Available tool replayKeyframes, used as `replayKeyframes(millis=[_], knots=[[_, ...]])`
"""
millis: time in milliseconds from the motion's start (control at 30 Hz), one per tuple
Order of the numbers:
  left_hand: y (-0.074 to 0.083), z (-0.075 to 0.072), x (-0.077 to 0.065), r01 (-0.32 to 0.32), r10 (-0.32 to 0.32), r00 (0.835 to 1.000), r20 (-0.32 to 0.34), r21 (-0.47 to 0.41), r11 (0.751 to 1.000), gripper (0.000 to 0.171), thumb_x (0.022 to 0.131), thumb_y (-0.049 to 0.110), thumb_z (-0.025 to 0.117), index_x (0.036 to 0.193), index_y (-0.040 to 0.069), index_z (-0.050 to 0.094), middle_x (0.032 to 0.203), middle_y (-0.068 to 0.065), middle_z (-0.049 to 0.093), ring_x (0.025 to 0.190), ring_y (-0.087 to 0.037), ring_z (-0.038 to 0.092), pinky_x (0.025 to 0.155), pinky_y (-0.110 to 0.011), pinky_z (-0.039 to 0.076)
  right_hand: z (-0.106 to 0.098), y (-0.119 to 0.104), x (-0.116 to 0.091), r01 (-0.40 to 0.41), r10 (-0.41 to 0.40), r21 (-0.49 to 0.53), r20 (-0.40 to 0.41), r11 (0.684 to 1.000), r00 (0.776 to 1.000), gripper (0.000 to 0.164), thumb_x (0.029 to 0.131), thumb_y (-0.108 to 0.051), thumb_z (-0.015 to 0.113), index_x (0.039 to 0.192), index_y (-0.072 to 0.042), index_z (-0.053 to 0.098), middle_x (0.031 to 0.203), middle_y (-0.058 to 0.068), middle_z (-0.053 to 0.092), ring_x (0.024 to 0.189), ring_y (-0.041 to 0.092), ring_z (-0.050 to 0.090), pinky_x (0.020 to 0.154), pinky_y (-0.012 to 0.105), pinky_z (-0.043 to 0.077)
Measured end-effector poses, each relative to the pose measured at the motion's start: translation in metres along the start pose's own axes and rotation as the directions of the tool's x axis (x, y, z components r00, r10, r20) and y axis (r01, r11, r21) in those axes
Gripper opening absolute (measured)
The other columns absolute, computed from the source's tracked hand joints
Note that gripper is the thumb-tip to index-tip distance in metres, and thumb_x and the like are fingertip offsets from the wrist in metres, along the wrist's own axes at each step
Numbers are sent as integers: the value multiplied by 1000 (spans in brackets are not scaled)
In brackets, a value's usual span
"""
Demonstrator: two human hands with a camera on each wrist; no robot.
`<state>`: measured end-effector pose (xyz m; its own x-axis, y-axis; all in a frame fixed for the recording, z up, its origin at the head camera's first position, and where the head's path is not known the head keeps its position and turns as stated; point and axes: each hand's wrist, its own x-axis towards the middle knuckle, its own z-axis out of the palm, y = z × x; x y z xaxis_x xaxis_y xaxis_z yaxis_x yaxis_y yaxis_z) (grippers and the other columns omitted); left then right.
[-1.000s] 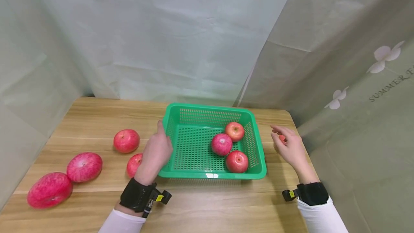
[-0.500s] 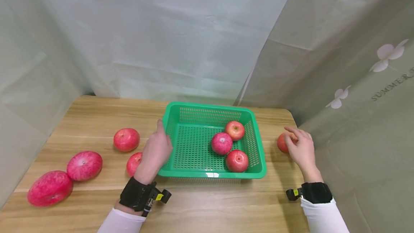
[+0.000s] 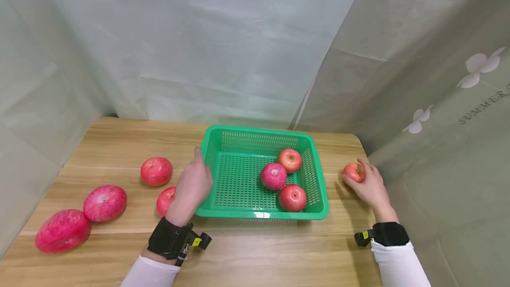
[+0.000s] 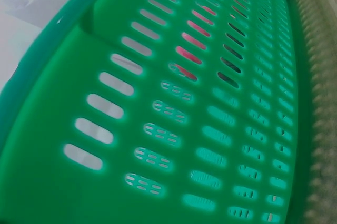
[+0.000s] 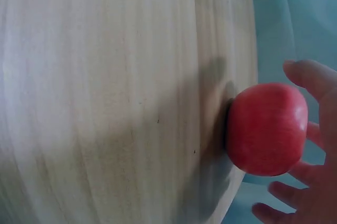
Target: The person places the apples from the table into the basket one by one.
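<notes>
My left hand (image 3: 194,183) is at the left rim of a green plastic basket (image 3: 255,215), curled over it with the index finger stretched along the edge. Its fingertips are hidden; the left wrist view shows only the slotted basket wall (image 4: 174,98). Right of the basket, my right hand (image 3: 370,186) is spread around a red apple (image 3: 353,172) on the table. In the right wrist view the thumb stands a little apart from that apple (image 5: 267,129), with the fingers on its far side. Inside the basket lie a pinkish apple (image 3: 273,176) and two red apples (image 3: 292,198).
On the wooden table (image 3: 255,251), left of the basket, are a red apple (image 3: 156,171) and another apple (image 3: 165,201) partly behind the left hand. Farther left sit two larger-looking pink-red fruits (image 3: 105,203). Hanging sheets (image 3: 223,48) enclose the table's back and sides.
My right hand has moved right and come down around the apple at the table's right side, which was mostly hidden behind it before. The left hand and basket stay put.
</notes>
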<state>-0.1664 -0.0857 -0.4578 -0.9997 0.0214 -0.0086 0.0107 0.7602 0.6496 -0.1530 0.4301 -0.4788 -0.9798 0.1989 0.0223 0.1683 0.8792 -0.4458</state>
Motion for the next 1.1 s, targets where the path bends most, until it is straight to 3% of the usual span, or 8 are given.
replayKeyframes(millis=[100, 200, 533, 800, 1100], knots=[[0, 0, 0, -3, 3, 1000, -1, -2, 1000, 74, 110, 10, 50, 165, -14, 6, 62, -11, 53, 44, -22, 53, 43, -32, 40, 3, 3, 5, -9, 8, 38, 13, 999, 1000, 114, 93, -52, 79, 171, -5, 11, 158, 40, 31, 140, 58, 39, 107, 76, 39], [-1, 0, 0, -3, 3, 1000, -2, -2, 1000, 74, 110, 10, 50, 165, -14, 6, 62, -11, 53, 43, -22, 53, 43, -32, 40, 3, 3, 11, -9, 8, 57, 19, 998, 1000, 121, 91, -51, 83, 172, -7, 5, 160, 40, 30, 142, 57, 38, 108, 76, 38], [-1, 0, 0, -5, 5, 1000, 0, 6, 1000, 73, 110, 10, 49, 164, -14, 6, 62, -11, 54, 44, -22, 54, 43, -32, 41, 3, -5, 23, -24, 23, 6, 64, 1000, 998, 113, 90, -45, 84, 168, 1, 17, 152, 41, 38, 136, 56, 44, 108, 73, 42], [-1, 0, 1, 6, -6, 1000, 3, 5, 1000, 73, 110, 11, 49, 165, -13, 7, 62, -11, 54, 44, -22, 54, 44, -32, 41, 4, -9, 21, -73, 77, -42, 100, 996, 992, 94, 95, -49, 74, 161, 4, 32, 149, 39, 44, 130, 54, 46, 105, 72, 43], [-1, 0, 1, 2, -2, 1000, 0, 6, 1000, 73, 110, 10, 50, 164, -14, 7, 62, -11, 54, 45, -22, 54, 43, -32, 40, 20, -5, 23, -107, 109, -53, 26, 993, 994, 75, 95, -41, 67, 150, 4, 43, 132, 33, 49, 113, 49, 54, 96, 64, 49]])
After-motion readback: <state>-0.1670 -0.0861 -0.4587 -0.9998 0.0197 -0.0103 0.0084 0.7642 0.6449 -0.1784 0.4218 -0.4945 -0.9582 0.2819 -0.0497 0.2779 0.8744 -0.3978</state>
